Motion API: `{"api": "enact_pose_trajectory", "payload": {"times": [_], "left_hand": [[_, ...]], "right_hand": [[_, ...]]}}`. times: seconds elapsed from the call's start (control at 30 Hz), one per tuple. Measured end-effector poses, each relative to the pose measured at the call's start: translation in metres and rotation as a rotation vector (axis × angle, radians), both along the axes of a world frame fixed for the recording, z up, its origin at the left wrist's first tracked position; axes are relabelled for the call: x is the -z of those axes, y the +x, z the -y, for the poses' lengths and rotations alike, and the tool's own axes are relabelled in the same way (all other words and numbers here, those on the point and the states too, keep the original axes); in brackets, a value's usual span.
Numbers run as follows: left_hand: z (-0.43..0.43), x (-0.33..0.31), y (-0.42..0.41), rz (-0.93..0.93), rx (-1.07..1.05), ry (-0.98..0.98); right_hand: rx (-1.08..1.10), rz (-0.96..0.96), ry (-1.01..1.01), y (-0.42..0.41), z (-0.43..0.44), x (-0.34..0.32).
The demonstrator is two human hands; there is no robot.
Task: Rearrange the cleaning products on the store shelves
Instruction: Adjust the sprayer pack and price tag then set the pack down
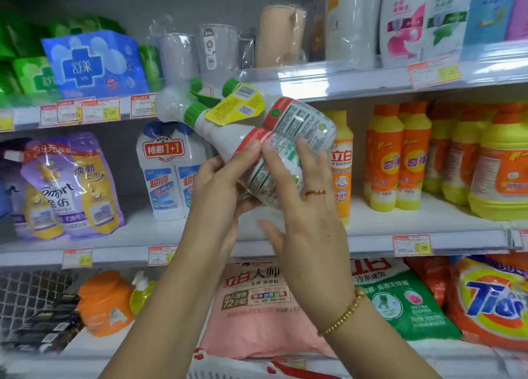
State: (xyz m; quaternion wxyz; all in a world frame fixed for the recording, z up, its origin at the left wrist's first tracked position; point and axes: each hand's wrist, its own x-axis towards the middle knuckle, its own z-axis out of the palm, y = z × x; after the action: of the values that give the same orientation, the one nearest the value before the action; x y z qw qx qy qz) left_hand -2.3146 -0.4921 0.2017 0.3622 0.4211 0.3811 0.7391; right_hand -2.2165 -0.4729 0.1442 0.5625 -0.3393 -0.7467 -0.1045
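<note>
Left hand (220, 184) cups the base end of a shrink-wrapped twin pack of white bottles (285, 127), thumb pressed on the label and fingers curled beneath, so it is gripping the pack. Right hand (308, 207) lies against the pack's near side with fingers fairly straight and the thumb spread away below; it steadies the pack and does not clasp it. The pack is in the air at the centre of the frame, tilted, its green caps and yellow tag pointing to the upper left, in front of the middle shelf (371, 221) and not resting on anything.

As I judge it, the job is partway through. Right of centre the orange-and-yellow detergent bottles (400, 161) stand in tidy upright rows. Left of centre the blue-and-white cleaner bottles (163, 172) stand upright too, while the purple softener pouches (71, 184) at the far left lean. Behind the hands, between those two groups, the middle shelf looks to have a gap, a likely spot for the pack. That placing is not yet done.
</note>
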Motion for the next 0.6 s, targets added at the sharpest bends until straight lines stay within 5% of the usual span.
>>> {"api": "enact_pose_trajectory", "payload": {"times": [0.27, 0.47, 0.6], "left_hand": [[0.023, -0.015, 0.008, -0.368, -0.117, 0.062], [0.019, -0.022, -0.041, -0.517, -0.226, -0.057], [-0.002, 0.005, -0.051, -0.278, 0.056, -0.212]], "right_hand": [[-0.195, -0.261, 0.015, 0.019, -0.008, -0.009], [-1.067, -0.857, -0.701, 0.034, -0.017, -0.009], [-1.229, -1.098, -1.019, 0.031, -0.018, 0.002]]}}
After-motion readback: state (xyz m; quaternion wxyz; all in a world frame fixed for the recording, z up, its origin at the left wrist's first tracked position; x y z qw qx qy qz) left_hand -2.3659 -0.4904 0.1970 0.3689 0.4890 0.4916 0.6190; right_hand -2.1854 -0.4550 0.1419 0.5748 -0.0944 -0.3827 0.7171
